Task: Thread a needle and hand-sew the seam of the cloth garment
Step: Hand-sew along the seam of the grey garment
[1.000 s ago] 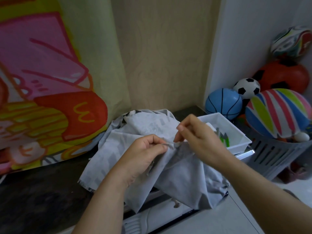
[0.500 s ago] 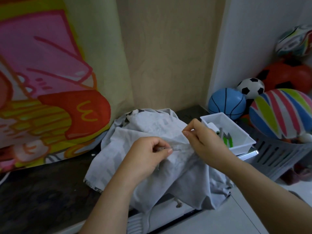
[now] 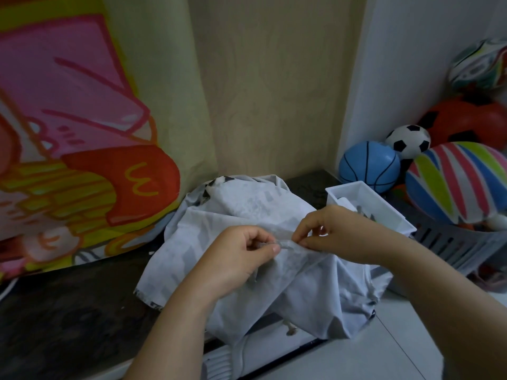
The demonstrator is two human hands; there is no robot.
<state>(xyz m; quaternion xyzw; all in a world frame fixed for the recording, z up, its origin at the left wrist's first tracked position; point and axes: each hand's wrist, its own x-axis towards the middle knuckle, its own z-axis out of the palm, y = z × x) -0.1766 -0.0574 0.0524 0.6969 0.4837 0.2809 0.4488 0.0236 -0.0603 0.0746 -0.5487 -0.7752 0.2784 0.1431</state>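
A pale grey cloth garment (image 3: 299,292) lies bunched on the dark countertop (image 3: 68,319) and hangs over its front edge. My left hand (image 3: 241,259) pinches a raised fold of the garment between thumb and forefinger. My right hand (image 3: 337,231) sits just to the right of it, fingertips pinched down at the same fold. The needle and thread are too small to make out between the fingers.
A white plastic tray (image 3: 384,207) with small tools stands behind my right hand. A grey slatted basket (image 3: 461,245) holds a striped ball (image 3: 463,182); a blue ball (image 3: 369,167) and others pile at the wall. A colourful printed sheet (image 3: 82,133) hangs at left.
My right hand has come down from a raised position to the fold next to my left hand. The left hand keeps its pinch on the cloth.
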